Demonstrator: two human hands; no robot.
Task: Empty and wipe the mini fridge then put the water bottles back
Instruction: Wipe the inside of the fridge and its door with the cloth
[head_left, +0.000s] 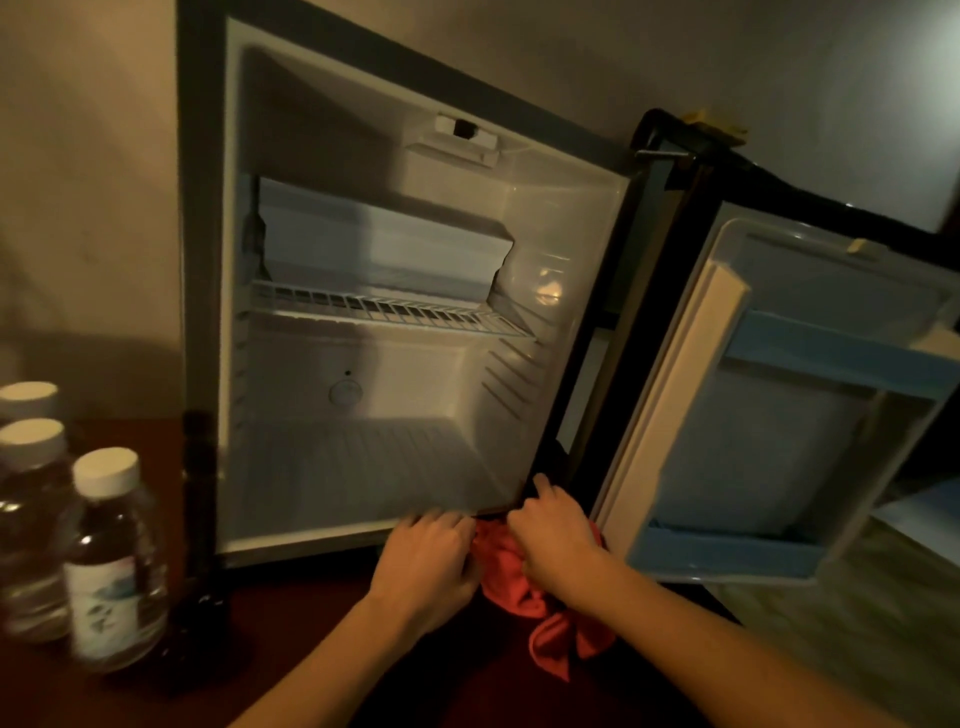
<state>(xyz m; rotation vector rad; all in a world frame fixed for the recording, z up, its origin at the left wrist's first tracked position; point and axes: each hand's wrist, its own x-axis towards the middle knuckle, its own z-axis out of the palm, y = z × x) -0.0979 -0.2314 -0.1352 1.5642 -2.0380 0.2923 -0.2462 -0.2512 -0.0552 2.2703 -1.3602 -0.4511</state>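
Head view: both hands, left hand (426, 561) and right hand (553, 535), grip red cloth (519, 582) at open mini fridge (363, 457); water bottles (111, 561) on dark red-brown surface (291, 623), dim beige wall (88, 182) behind.

The mini fridge (363, 322) has smooth white plastic lining, a wire shelf (384, 312), clear glossy plastic bottles (111, 566), soft red cloth (524, 587).
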